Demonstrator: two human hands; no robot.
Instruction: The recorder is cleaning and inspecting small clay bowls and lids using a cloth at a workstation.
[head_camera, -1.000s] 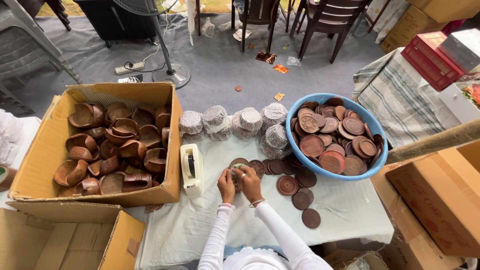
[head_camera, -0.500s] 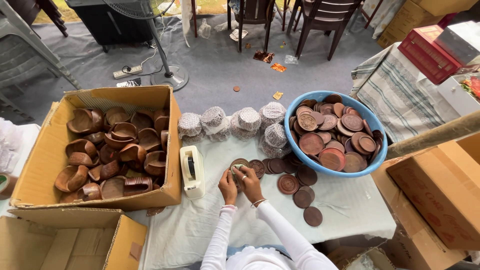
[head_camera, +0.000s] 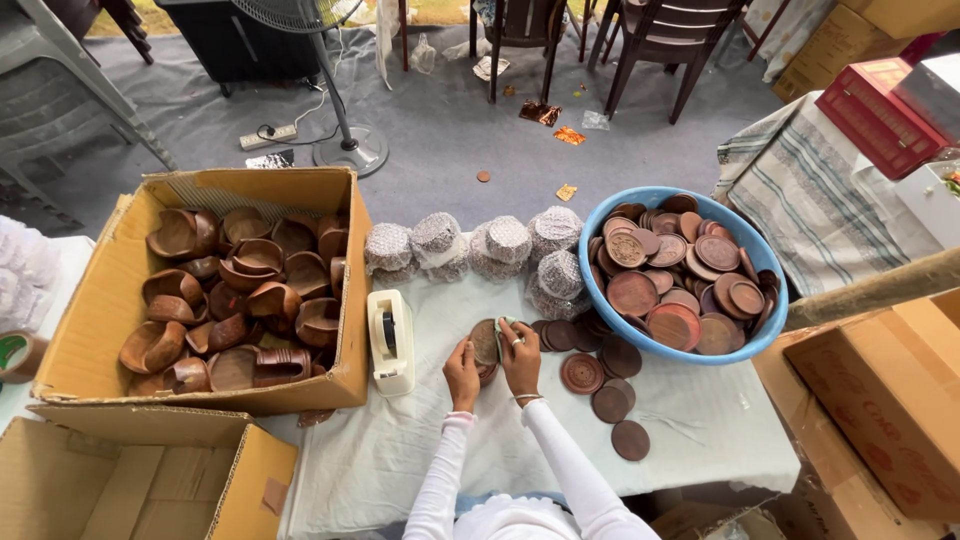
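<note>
Both hands meet over a round brown wooden lid (head_camera: 484, 341) on the white cloth of the table (head_camera: 420, 450). My left hand (head_camera: 461, 372) steadies the lid from its near left side. My right hand (head_camera: 520, 358) presses a small pale cloth (head_camera: 503, 328) against the lid's right edge. Several more flat wooden lids (head_camera: 590, 375) lie loose just right of my hands. A cream tape dispenser (head_camera: 390, 341) stands to the left of them.
A blue tub (head_camera: 607, 293) full of wooden lids sits at right. An open cardboard box (head_camera: 110, 300) of wooden bowls is at left, with another box (head_camera: 130, 480) below it. Several bubble-wrapped bundles (head_camera: 500, 245) line the table's far edge. Boxes (head_camera: 880, 400) stand at right; chairs and a fan stand beyond.
My hands stay at the same spot over the lid, shifting only slightly as the right hand works the cloth on it. The view has tilted a little.
</note>
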